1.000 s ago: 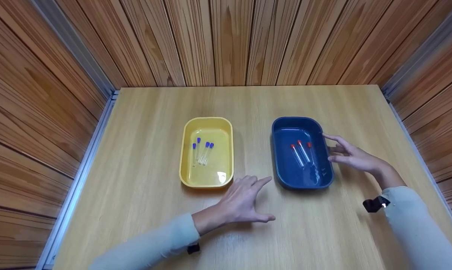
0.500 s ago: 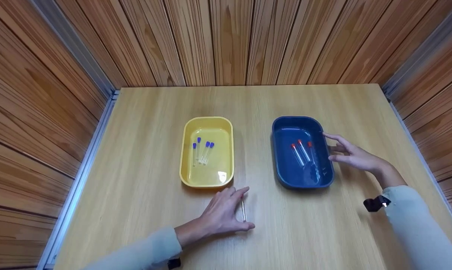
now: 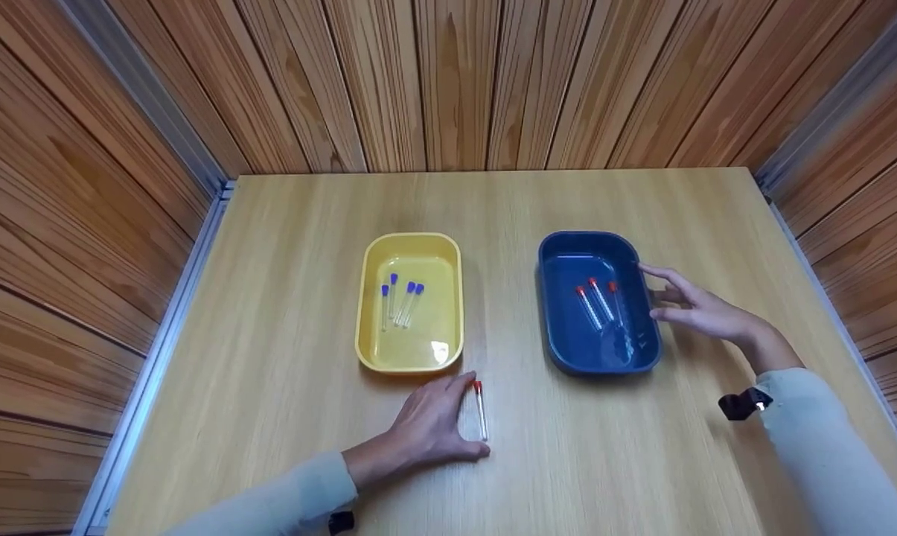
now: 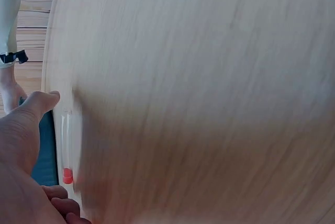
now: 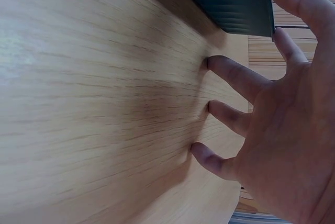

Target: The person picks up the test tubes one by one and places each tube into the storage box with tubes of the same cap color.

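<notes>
A clear tube with a red cap [image 3: 481, 412] lies on the table just right of my left hand [image 3: 427, 426]. That hand's thumb and forefinger are spread, with the tube near their tips and nothing gripped. In the left wrist view the red-capped tube [image 4: 66, 145] lies beyond the palm. My right hand [image 3: 705, 309] touches the right side of the blue tray [image 3: 556, 335] with extended fingers. In the right wrist view, two digits meet the tray wall [image 5: 235, 4] while other fingertips reach the table. Three red-capped tubes [image 3: 598, 301] lie inside the blue tray.
A yellow tray [image 3: 448, 346] stands left of the blue one, holding several blue-capped tubes [image 3: 403, 301]. Wooden panel walls [image 3: 455, 89] enclose the back and sides of the table [image 3: 284, 313]. A dark wrist camera [image 3: 746, 404] sits at the right cuff.
My left hand has drawn left and slightly toward me, and the red-capped tube it covered has come into view. My right hand has stayed at the blue tray.
</notes>
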A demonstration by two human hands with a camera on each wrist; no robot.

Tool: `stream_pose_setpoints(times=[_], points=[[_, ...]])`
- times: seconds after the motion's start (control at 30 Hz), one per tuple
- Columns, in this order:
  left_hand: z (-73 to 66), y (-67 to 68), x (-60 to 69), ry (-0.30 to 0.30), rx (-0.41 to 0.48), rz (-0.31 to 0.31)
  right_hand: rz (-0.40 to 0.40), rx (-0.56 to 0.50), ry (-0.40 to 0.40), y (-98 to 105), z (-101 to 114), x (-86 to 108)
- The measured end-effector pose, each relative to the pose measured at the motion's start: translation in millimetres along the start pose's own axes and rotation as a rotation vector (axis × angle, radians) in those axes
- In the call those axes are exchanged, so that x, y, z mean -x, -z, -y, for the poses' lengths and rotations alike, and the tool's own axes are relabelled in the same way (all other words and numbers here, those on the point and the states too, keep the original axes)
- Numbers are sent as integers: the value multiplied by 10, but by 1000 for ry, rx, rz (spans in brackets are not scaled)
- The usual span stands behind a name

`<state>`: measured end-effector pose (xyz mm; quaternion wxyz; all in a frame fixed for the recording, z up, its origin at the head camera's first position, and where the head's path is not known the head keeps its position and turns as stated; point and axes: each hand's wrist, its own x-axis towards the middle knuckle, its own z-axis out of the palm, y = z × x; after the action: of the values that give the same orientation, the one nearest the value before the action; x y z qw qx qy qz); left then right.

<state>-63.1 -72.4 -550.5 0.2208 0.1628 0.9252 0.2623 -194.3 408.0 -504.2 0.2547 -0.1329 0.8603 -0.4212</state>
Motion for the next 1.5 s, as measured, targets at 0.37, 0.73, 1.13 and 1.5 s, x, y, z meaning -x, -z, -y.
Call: stream_pose_setpoints(times=[0.37,0.73,1.13,1.5], points=[[38,-52,-34,-7,-28,-50,-7,-7,16,-14,-6,-20],[28,-57,-47,-29,-37,-89,-2,2,-10,0,4,6],[29,-93,-25,-50,-38,-133,-2,-1,-10,9,-4,-9],[-89,-19,-20,-27,3,-54,3,-6,-5,16,0,-5]])
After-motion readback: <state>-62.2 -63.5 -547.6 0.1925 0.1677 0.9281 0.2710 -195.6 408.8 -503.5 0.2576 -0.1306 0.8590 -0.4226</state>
